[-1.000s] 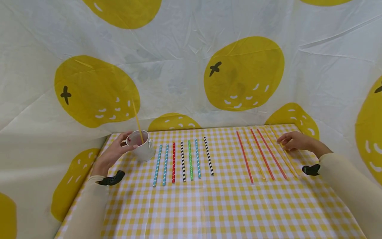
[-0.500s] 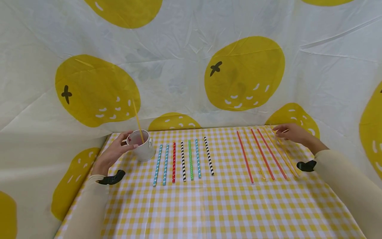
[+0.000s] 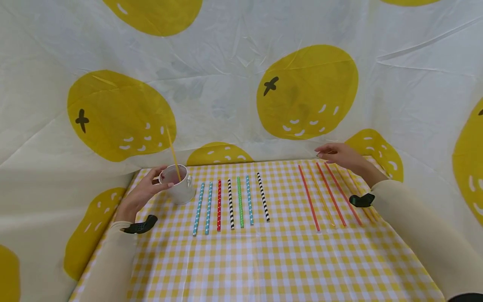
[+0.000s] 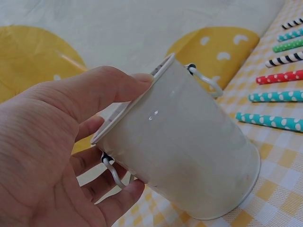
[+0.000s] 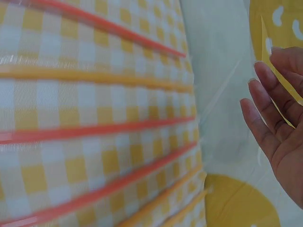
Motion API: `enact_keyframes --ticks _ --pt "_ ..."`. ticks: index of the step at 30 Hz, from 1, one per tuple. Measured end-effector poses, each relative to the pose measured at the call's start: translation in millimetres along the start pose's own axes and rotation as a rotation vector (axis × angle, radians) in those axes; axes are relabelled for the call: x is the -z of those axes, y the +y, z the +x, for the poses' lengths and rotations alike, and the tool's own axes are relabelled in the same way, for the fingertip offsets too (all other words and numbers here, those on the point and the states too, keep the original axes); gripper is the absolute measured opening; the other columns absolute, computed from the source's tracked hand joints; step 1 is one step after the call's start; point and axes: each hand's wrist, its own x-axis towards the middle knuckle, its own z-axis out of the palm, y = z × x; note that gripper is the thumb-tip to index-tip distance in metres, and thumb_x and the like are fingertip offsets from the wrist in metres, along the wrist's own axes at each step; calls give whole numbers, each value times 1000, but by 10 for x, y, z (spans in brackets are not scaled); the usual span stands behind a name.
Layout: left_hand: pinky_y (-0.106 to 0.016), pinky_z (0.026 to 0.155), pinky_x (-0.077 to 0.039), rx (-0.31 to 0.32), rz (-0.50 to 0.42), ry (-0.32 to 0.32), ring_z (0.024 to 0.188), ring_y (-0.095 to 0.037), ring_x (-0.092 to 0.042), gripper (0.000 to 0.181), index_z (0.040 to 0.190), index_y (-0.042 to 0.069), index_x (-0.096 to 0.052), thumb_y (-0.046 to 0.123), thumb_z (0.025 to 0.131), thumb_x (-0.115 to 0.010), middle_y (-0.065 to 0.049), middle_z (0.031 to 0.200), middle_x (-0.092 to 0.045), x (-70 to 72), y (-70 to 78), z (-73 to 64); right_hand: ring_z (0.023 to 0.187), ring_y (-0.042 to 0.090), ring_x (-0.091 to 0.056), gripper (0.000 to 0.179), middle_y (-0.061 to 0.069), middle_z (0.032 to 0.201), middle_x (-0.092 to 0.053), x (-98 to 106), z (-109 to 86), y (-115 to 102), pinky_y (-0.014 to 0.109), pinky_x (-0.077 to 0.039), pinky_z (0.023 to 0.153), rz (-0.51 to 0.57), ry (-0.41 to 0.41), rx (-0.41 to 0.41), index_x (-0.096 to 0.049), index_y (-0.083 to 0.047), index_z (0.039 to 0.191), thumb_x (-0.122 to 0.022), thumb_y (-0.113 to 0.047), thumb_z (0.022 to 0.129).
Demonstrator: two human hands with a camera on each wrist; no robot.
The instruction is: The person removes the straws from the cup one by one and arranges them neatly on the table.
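Observation:
My left hand (image 3: 141,195) holds a small white metal bucket (image 4: 184,142) on the table at the left. The thumb lies on its rim, and fingers curl near one of its small handles. A yellow straw (image 3: 173,153) leans up out of the bucket. My right hand (image 3: 345,158) is raised over the far right edge of the table, fingers bent toward the thumb. In the right wrist view it pinches a thin yellow straw (image 5: 264,30), partly hidden behind the fingers. Below that hand lie red straws (image 3: 309,199) and yellow straws (image 3: 320,195).
Several patterned paper straws (image 3: 240,201), dotted or striped, lie in a row right of the bucket. A yellow checkered cloth (image 3: 234,268) covers the table. A white curtain (image 3: 219,96) with yellow fruit shapes hangs right behind the table's far edge.
My right hand has risen from the straws at the far right and moved left and back, bringing a thin straw with it. My left hand stays on the bucket.

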Motion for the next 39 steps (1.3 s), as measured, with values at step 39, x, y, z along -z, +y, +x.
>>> enact_keyframes --ticks 39 --pt "-23 95 -42 -27 41 24 143 -48 -30 79 161 6 -19 21 100 -67 -24 163 -15 30 -48 -6 119 26 -61 40 17 132 -60 -1225 1133 -1269 45 -49 102 266 -186 270 -56 -11 144 -58 -16 105"
